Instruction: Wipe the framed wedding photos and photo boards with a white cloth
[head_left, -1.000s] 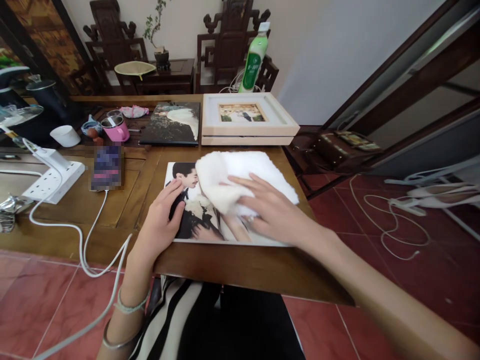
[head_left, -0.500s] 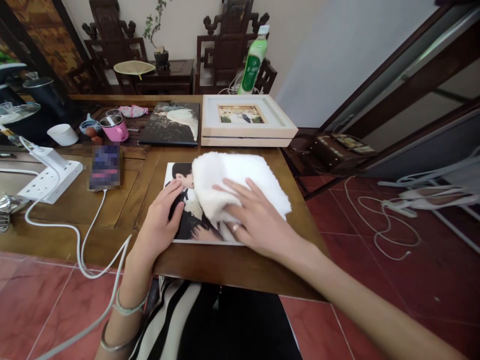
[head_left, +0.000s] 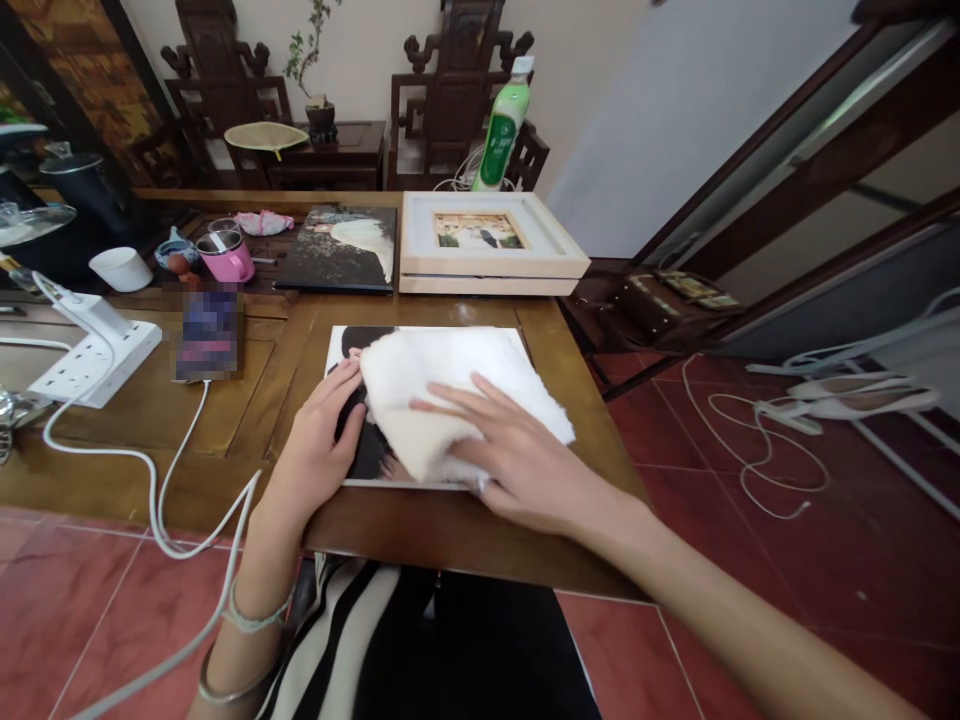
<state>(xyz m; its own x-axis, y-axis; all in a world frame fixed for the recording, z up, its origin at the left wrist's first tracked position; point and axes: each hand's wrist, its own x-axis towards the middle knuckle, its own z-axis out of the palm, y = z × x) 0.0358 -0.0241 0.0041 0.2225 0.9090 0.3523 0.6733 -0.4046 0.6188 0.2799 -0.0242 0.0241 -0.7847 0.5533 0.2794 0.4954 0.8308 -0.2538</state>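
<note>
A photo panel (head_left: 365, 450) lies flat near the table's front edge, mostly covered by a fluffy white cloth (head_left: 420, 380). My right hand (head_left: 510, 450) holds the cloth against the panel, fingers spread over its top and a ring on one finger. The cloth's near edge is bunched up by that hand, and the fingertips tucked there are hidden. On the panel's left edge rests my left hand (head_left: 324, 425), open, with its fingers stretched out and thumb apart. The cloth's left corner reaches close to those fingertips.
Behind lie a dark photo panel (head_left: 300, 262) and a pale wooden frame (head_left: 491, 282), with a green bottle (head_left: 504, 130) beyond. To the left are a phone (head_left: 210, 335), a power strip (head_left: 94, 370), white cables (head_left: 154, 480), a pink mug (head_left: 229, 262) and a white cup (head_left: 121, 270).
My right hand has slid the cloth left and slightly toward me, so it covers more of the pictured figure. The panel's top right edge now shows. My left hand stays in place.
</note>
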